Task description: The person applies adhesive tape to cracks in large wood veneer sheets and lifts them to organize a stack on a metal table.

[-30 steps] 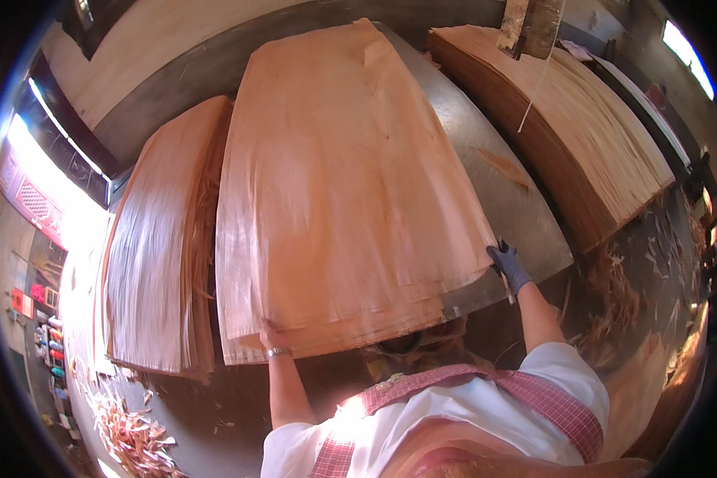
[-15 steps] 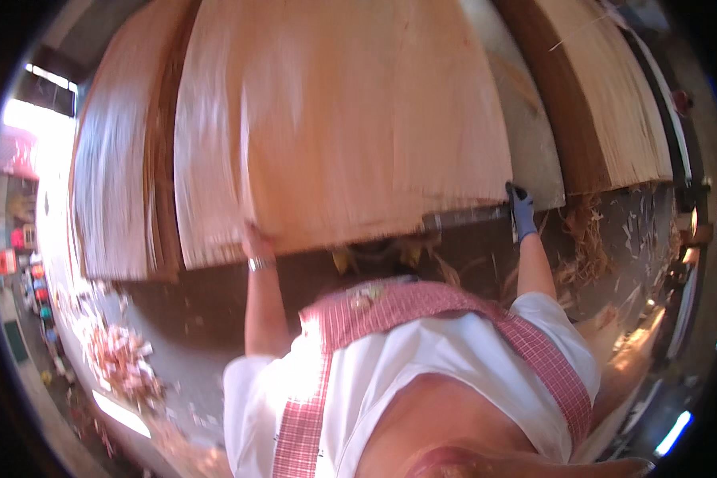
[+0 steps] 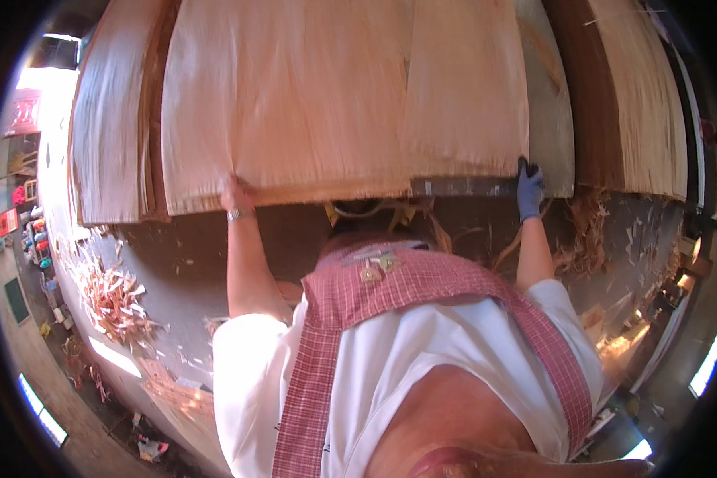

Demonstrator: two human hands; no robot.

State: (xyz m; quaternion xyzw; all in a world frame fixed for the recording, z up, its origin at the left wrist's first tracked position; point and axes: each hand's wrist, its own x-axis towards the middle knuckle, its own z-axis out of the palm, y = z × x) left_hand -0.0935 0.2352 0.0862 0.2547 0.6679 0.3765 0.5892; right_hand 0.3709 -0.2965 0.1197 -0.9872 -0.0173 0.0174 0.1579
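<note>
— Held right now?
— A big thin sheet of wood veneer (image 3: pixel 295 95), pale orange, spread flat across the upper middle of the view on top of a stack (image 3: pixel 207 203), near edge just ahead of the chest.
— Grip on the left?
— Left hand (image 3: pixel 235 193), bare, bracelet at the wrist, closed on the sheet's near edge toward its left corner.
— And the right?
— Right hand (image 3: pixel 529 187), in a blue glove, clamped on the near edge at the right corner of a narrower sheet (image 3: pixel 466 88) lying alongside and overlapping the big one.
— Around that?
— Another pile of veneer (image 3: pixel 107 135) just to the left, darker on its side. A further pile (image 3: pixel 637 95) off to the right, apart from the held sheets. Grey floor (image 3: pixel 191 263) below, littered with wood scraps (image 3: pixel 115 295) at the left and curled shavings (image 3: pixel 585 231) by the right arm. Red checked apron (image 3: pixel 390 287) over a white shirt in the foreground.
</note>
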